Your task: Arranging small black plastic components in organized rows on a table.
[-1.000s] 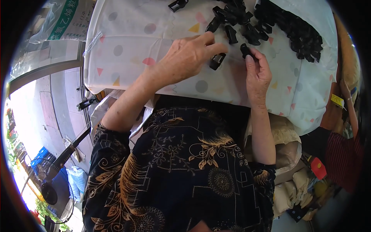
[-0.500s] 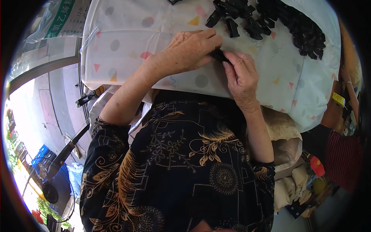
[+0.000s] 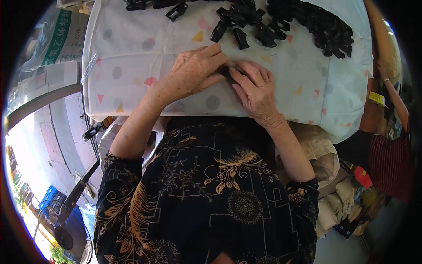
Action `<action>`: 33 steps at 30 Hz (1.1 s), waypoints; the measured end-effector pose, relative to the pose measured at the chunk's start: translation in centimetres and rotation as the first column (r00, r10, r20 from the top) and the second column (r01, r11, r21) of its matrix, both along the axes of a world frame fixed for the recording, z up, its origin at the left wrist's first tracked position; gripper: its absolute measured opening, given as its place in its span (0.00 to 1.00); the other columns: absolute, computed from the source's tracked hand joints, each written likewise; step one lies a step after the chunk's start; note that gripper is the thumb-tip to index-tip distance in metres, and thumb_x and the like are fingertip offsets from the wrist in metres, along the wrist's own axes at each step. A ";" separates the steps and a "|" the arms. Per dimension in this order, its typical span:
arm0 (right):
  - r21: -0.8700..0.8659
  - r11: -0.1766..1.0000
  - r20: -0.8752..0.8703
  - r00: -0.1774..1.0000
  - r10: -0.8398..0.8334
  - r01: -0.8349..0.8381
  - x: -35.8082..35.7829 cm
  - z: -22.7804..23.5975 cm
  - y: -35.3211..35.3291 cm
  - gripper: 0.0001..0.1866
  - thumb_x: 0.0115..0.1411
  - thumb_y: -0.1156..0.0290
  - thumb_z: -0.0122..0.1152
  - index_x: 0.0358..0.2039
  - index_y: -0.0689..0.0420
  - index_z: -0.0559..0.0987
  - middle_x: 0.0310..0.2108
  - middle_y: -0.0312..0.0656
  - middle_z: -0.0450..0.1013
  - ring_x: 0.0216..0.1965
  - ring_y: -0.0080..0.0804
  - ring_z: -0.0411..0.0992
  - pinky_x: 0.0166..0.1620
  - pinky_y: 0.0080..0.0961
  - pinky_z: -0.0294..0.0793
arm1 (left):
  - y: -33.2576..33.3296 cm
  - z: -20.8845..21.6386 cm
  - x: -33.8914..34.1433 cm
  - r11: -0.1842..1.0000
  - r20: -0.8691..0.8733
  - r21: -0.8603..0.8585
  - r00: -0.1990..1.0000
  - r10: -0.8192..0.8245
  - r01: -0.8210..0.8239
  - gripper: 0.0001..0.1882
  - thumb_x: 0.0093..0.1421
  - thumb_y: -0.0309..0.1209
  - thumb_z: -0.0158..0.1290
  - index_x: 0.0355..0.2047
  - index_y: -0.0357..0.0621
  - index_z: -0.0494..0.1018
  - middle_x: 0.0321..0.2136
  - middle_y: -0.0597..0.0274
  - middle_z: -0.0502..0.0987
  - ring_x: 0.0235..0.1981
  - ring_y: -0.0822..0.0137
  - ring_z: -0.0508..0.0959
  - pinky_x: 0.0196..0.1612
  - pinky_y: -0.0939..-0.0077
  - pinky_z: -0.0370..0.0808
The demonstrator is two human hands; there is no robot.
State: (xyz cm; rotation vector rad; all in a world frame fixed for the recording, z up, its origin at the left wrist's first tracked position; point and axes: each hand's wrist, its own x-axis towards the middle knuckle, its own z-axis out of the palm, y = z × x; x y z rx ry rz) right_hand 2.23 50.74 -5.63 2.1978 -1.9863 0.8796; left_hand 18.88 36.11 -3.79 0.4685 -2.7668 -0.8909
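Above the white patterned tablecloth point(image 3: 145, 53), both my hands meet at one small black plastic piece point(image 3: 224, 70). My left hand point(image 3: 193, 70) pinches it from the left with bent fingers. From the right, the fingers of my right hand point(image 3: 256, 90) close on its other end. Most of the piece is hidden by the fingers, so its exact shape cannot be made out. Just beyond the hands lie several loose black plastic pieces point(image 3: 240, 38), some with a slot or forked end, like buckle parts.
A large heap of the same pieces point(image 3: 327, 31) covers the table's far right, with another piece point(image 3: 176, 12) at the far edge. A fan point(image 3: 66, 233) stands at lower left. Another person's arm point(image 3: 395, 99) shows at right, near stacked bags point(image 3: 336, 202).
The view has shifted, bringing more black pieces in at the far edge. My hands have drawn closer together, and the piece between them is now more covered by fingers.
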 end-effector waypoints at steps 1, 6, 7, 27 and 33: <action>-0.011 1.000 0.104 0.995 0.007 -0.005 -0.6 0.0 0.1 0.18 0.52 0.77 0.67 0.46 0.57 0.80 0.46 0.38 0.75 0.48 0.38 0.72 0.50 0.34 0.70 | 0.0 0.1 0.0 1.000 0.040 -0.003 0.999 0.000 0.000 0.16 0.52 0.31 0.63 0.40 0.45 0.72 0.38 0.61 0.71 0.43 0.58 0.77 0.40 0.62 0.75; -0.147 0.962 0.309 0.934 -0.177 0.231 -7.4 0.0 -1.7 0.18 0.55 0.78 0.64 0.48 0.56 0.78 0.46 0.40 0.74 0.45 0.40 0.73 0.48 0.33 0.72 | -0.3 1.2 -0.2 1.000 0.012 0.020 1.000 -0.007 0.007 0.15 0.55 0.30 0.60 0.43 0.47 0.72 0.39 0.61 0.72 0.42 0.56 0.77 0.41 0.60 0.75; -0.112 0.955 0.156 0.954 -0.255 0.273 -8.8 0.4 -2.4 0.18 0.56 0.78 0.63 0.49 0.55 0.78 0.44 0.41 0.73 0.44 0.40 0.73 0.47 0.32 0.73 | -0.6 1.4 -0.5 0.999 -0.019 0.023 0.999 0.030 -0.029 0.14 0.57 0.29 0.58 0.45 0.48 0.72 0.40 0.60 0.72 0.42 0.55 0.78 0.41 0.59 0.75; -0.174 0.957 0.113 0.970 -0.216 0.234 -13.3 -0.9 -6.2 0.12 0.58 0.77 0.62 0.43 0.55 0.78 0.37 0.40 0.73 0.36 0.41 0.75 0.40 0.32 0.75 | -2.3 0.3 -5.9 0.923 0.128 -0.384 0.987 0.094 -0.038 0.08 0.56 0.20 0.50 0.36 0.42 0.73 0.36 0.57 0.74 0.37 0.53 0.80 0.38 0.58 0.77; -0.190 0.937 -0.030 0.952 -0.305 0.294 -14.4 -0.7 -9.5 0.12 0.60 0.69 0.63 0.46 0.51 0.79 0.38 0.39 0.75 0.37 0.41 0.75 0.41 0.31 0.75 | -1.8 0.6 -5.1 0.955 0.176 -0.279 0.972 0.157 -0.104 0.08 0.59 0.24 0.51 0.39 0.44 0.75 0.35 0.56 0.77 0.38 0.52 0.80 0.40 0.58 0.77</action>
